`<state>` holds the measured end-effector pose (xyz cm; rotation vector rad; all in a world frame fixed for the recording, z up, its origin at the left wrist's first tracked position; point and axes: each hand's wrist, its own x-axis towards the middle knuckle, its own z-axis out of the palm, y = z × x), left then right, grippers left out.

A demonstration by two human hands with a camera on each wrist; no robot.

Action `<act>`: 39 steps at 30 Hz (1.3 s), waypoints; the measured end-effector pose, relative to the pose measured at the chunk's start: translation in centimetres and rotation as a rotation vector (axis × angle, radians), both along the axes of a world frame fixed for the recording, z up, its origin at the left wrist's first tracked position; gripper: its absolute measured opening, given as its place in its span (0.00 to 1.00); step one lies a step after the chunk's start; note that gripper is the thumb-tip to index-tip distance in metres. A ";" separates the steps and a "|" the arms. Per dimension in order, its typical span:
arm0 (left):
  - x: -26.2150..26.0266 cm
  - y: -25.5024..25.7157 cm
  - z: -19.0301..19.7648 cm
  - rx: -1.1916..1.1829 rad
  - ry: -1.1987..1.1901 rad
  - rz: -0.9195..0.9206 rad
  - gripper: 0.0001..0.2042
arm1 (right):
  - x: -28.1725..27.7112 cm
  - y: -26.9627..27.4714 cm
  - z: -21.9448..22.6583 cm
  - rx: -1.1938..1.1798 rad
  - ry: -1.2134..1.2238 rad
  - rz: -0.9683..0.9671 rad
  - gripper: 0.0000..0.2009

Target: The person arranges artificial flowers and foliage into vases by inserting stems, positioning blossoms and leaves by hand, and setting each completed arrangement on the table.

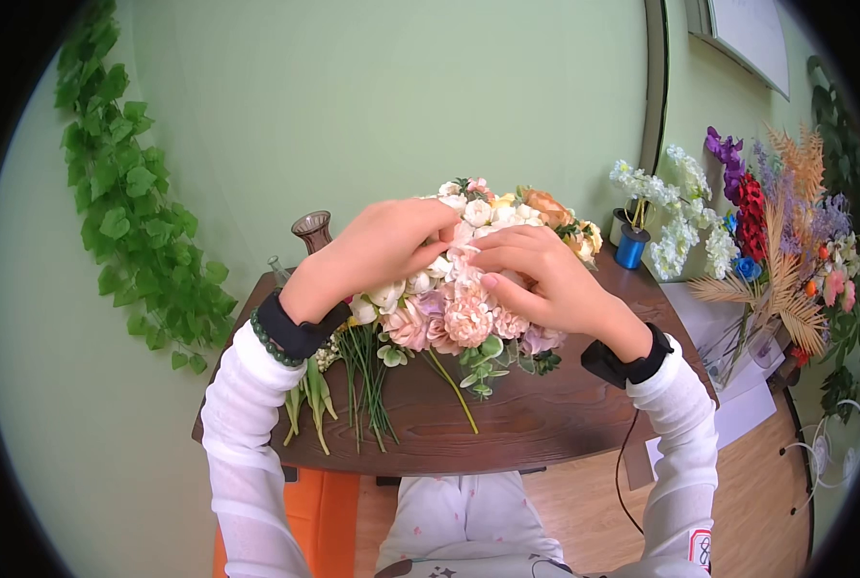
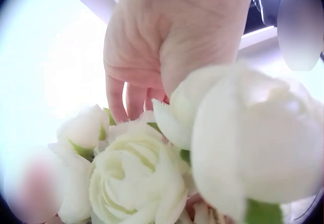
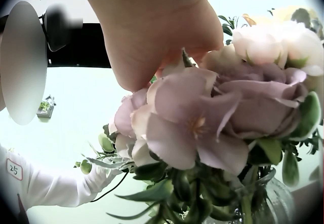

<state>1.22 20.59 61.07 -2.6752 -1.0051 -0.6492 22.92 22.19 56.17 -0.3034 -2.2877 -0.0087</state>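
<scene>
A full bouquet of artificial flowers (image 1: 468,313) stands over the table, in pinks, whites and lilac. My left hand (image 1: 391,241) reaches in from the left, fingers bent down around a pale pink flower (image 1: 463,258) at the middle. From the other side my right hand (image 1: 531,275) pinches at that same flower, thumb apart below the fingers. White blooms (image 2: 134,176) crowd under the left hand in the left wrist view and partly hide its fingertips. In the right wrist view lilac flowers (image 3: 195,122) cover the right fingertips, above a clear glass vase (image 3: 276,198).
On the dark wooden table (image 1: 536,414), loose green stems (image 1: 362,380) lie at the front left. Behind the left wrist stands a brownish glass vase (image 1: 312,231). A blue spool (image 1: 631,247) and white blossom sprays (image 1: 685,212) are at the right, beside more colourful flowers (image 1: 777,231).
</scene>
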 end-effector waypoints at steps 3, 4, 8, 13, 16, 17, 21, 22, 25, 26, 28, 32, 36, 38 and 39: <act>-0.6 -0.2 0.3 -0.142 -0.142 -0.082 0.05 | -0.4 -0.2 -0.3 0.093 0.182 -0.052 0.11; -0.8 -0.5 0.6 -0.141 -0.143 -0.081 0.05 | -0.3 -0.1 -0.3 0.093 0.181 -0.052 0.11; -1.8 -0.8 0.8 0.057 -0.149 -0.042 0.06 | 0.5 0.6 -0.2 0.035 0.271 -0.091 0.09; -2.1 -0.8 0.3 0.026 -0.167 -0.050 0.11 | 0.5 1.0 0.6 0.085 0.214 -0.195 0.08; -2.1 -0.9 -0.1 -0.202 -0.238 -0.063 0.14 | 0.2 1.0 0.9 0.163 0.135 -0.297 0.08; -2.0 -1.3 0.3 -0.297 -0.234 0.002 0.15 | 0.2 1.1 0.9 0.162 0.134 -0.298 0.08; -1.8 -0.7 -0.3 -0.151 -0.250 -0.030 0.18 | -0.1 1.8 0.6 0.190 0.058 -0.319 0.07; -1.8 -0.2 -0.6 -0.150 -0.251 -0.029 0.18 | -0.2 1.9 0.6 0.184 0.052 -0.317 0.06; -1.8 1.1 -1.1 -0.029 -0.153 -0.065 0.20 | -0.6 1.7 0.5 0.206 0.075 -0.304 0.03; -1.8 1.2 -1.2 -0.087 -0.154 -0.059 0.20 | -0.7 1.8 0.3 0.207 0.074 -0.304 0.03; -1.6 1.0 -0.9 -0.142 -0.154 -0.056 0.20 | -0.9 2.0 -0.2 0.159 0.157 -0.282 0.01; -1.5 0.6 -0.6 -0.262 -0.122 -0.004 0.19 | -0.9 1.9 -0.1 0.218 0.159 -0.287 0.02; -1.5 0.5 -0.7 -0.259 -0.130 -0.019 0.18 | -1.0 1.1 0.4 0.178 0.168 -0.277 0.02; -1.6 0.5 -0.7 -0.247 -0.128 -0.021 0.18 | -1.1 1.1 0.8 0.121 0.143 -0.274 0.03; -1.6 0.6 -0.7 -0.236 -0.127 -0.022 0.18 | -1.2 1.5 1.2 0.071 0.169 -0.273 0.05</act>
